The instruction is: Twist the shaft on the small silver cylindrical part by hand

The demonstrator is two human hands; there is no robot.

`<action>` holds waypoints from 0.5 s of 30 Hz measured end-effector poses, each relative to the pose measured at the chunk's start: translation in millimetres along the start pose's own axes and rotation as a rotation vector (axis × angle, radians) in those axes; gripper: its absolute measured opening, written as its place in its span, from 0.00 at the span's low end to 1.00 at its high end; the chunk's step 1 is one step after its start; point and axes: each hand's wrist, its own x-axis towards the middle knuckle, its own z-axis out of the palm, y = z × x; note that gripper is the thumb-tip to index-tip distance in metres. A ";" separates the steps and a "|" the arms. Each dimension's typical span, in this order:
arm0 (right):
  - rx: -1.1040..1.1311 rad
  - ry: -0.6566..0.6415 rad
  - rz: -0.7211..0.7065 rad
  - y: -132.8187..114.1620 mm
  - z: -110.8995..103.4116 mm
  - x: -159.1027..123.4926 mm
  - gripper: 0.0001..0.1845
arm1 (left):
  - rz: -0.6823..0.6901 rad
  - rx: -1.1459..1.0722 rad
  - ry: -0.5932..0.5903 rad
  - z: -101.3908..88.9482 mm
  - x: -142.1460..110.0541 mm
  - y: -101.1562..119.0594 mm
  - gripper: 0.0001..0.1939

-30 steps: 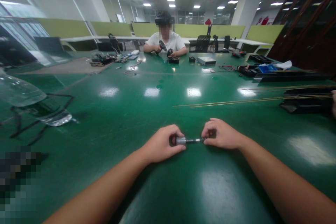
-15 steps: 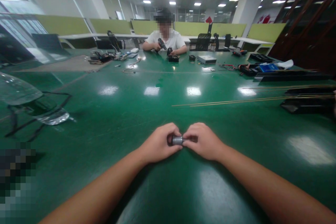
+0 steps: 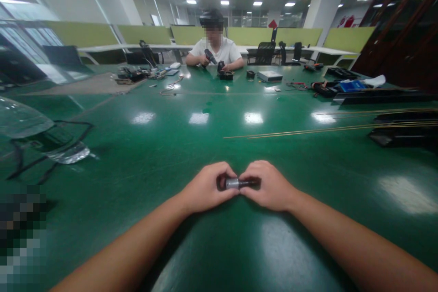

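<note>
Just in from the bench's point(image 3: 164, 141) near edge, midway along it, the left hand point(image 3: 209, 189) grasps the cylinder point(image 3: 232, 183); the right hand point(image 3: 270, 187) pinches the shaft point(image 3: 248, 183) where the two meet. Held level end to end – probably to line up and steady the parts – the far end of the shaft is lost in the palm's shadow. Rods point(image 3: 290, 133) from the right edge reach in beyond the hands and could hinder a forward reach; the bottle point(image 3: 34, 125) stays off by the left edge. At the far edge, a co-worker point(image 3: 217, 50) holds a drill point(image 3: 210, 56).
</note>
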 end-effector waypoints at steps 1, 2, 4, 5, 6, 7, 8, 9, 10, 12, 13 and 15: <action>0.008 0.001 -0.001 0.3 0.1 -0.1 0.06 | 0.003 -0.005 0.000 0.1 -0.1 0.1 0.10; 0.017 0.002 -0.003 0.7 0.3 0.0 0.06 | 0.007 -0.011 0.001 0.3 -0.2 0.3 0.09; 0.032 0.002 -0.007 1.5 0.8 0.3 0.05 | 0.015 -0.018 0.005 0.7 -0.2 0.4 0.09; 0.037 0.004 -0.008 1.8 1.1 0.5 0.05 | 0.019 -0.018 0.007 0.8 -0.2 0.4 0.09; 0.039 0.005 -0.009 2.1 1.4 0.7 0.05 | 0.023 -0.017 0.010 1.0 -0.2 0.4 0.09; 0.039 0.007 -0.010 2.2 1.7 0.9 0.05 | 0.028 -0.018 0.010 1.0 -0.3 0.2 0.09; 0.038 0.007 -0.012 2.3 2.0 1.0 0.04 | 0.032 -0.020 0.008 1.1 -0.4 0.1 0.09; 0.036 0.008 -0.015 2.4 2.2 1.0 0.04 | 0.037 -0.022 0.006 1.0 -0.4 -0.1 0.09; 0.034 0.009 -0.017 2.5 2.3 0.9 0.03 | 0.042 -0.023 0.004 1.0 -0.5 -0.3 0.09; 0.033 0.006 -0.019 2.7 2.1 0.4 0.03 | 0.049 -0.021 0.002 0.9 -0.6 -0.7 0.09; 0.034 0.004 -0.019 2.8 1.8 0.1 0.03 | 0.053 -0.019 0.001 0.9 -0.6 -0.9 0.09; 0.034 0.000 -0.015 3.2 0.8 -0.6 0.03 | 0.059 -0.018 0.000 0.9 -0.7 -1.3 0.09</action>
